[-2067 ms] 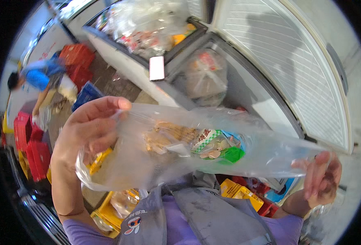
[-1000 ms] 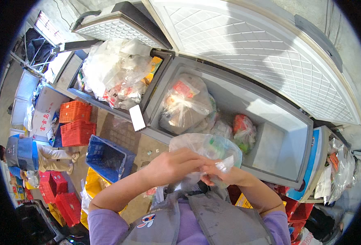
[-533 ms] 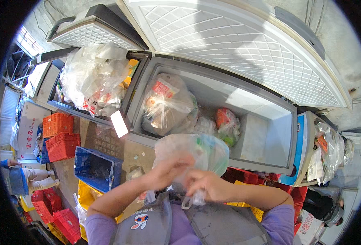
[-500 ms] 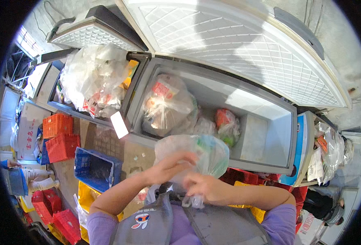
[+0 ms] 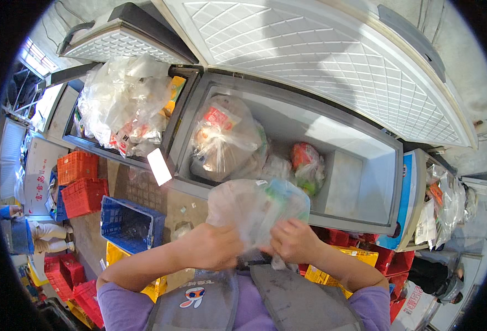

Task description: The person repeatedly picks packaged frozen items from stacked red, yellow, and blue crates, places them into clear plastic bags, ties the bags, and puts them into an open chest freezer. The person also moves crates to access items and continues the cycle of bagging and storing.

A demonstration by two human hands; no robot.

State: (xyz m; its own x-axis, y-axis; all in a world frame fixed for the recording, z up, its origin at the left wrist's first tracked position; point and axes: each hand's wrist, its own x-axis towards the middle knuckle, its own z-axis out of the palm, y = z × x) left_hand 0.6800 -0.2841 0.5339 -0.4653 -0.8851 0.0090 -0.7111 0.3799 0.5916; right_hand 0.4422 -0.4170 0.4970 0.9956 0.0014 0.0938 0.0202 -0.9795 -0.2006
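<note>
Both my hands hold a clear plastic bag (image 5: 257, 208) of packed goods close to my chest. My left hand (image 5: 213, 246) grips its lower left side. My right hand (image 5: 293, 241) pinches the bag's gathered neck at the lower right. Just beyond the bag stands an open chest freezer (image 5: 359, 182). Inside it lie a large tied bag with a red label (image 5: 221, 140) and a smaller red and green bag (image 5: 307, 165). Its white lid (image 5: 320, 60) stands raised behind.
A second open freezer (image 5: 122, 110) on the left is heaped with plastic bags. Red crates (image 5: 81, 179), a blue crate (image 5: 130, 220) and yellow crates (image 5: 116, 256) lie on the floor at left. More red and yellow crates (image 5: 359, 256) sit under my right arm. A person (image 5: 31, 234) crouches far left.
The bag was stretched wide between my hands two seconds ago; now both hands are together at its neck. The view has turned onto the open freezer.
</note>
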